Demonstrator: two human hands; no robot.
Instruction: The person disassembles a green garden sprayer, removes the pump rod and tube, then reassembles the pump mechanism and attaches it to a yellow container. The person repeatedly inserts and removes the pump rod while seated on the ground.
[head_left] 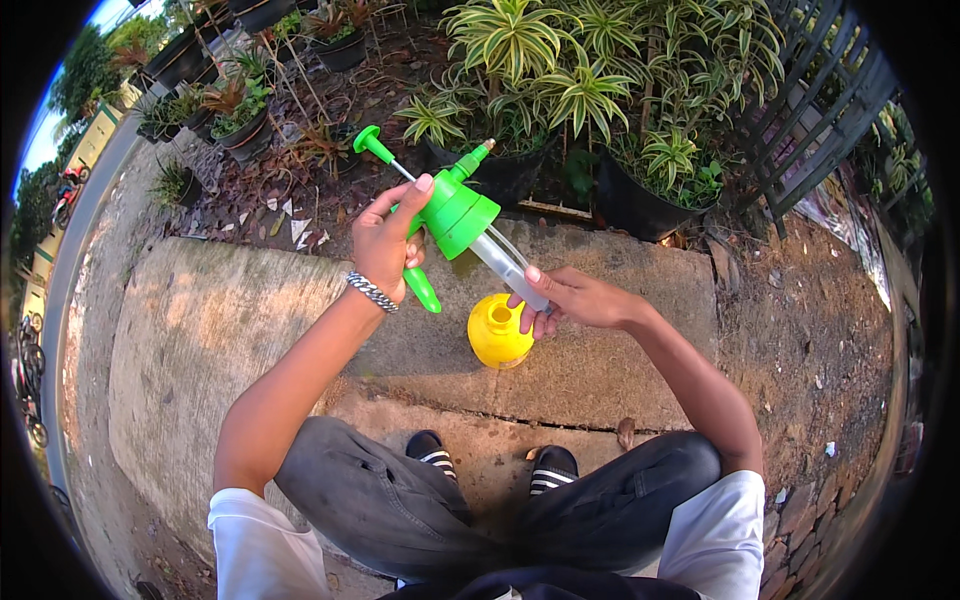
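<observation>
A green pump sprayer head (pixel 458 215) is held tilted in front of me, its plunger knob at the upper left and its nozzle pointing up and to the right. My left hand (pixel 388 232) is closed round its green handle side, thumb up near the plunger rod. From the head a clear pump cylinder (pixel 508 270) slants down to the right. My right hand (pixel 572 298) grips the lower end of that cylinder between thumb and fingers. Just below stands a yellow sprayer bottle (pixel 499 338) on the concrete, its round mouth uncovered. Part of its right side is behind my right fingers.
Potted plants with striped leaves (pixel 585 95) stand beyond the concrete slab (pixel 220 330). A slatted fence (pixel 815 110) rises at the far right. More black pots (pixel 245 135) line the far left, near a road. My bent knees and sandals (pixel 435 455) are at the near side.
</observation>
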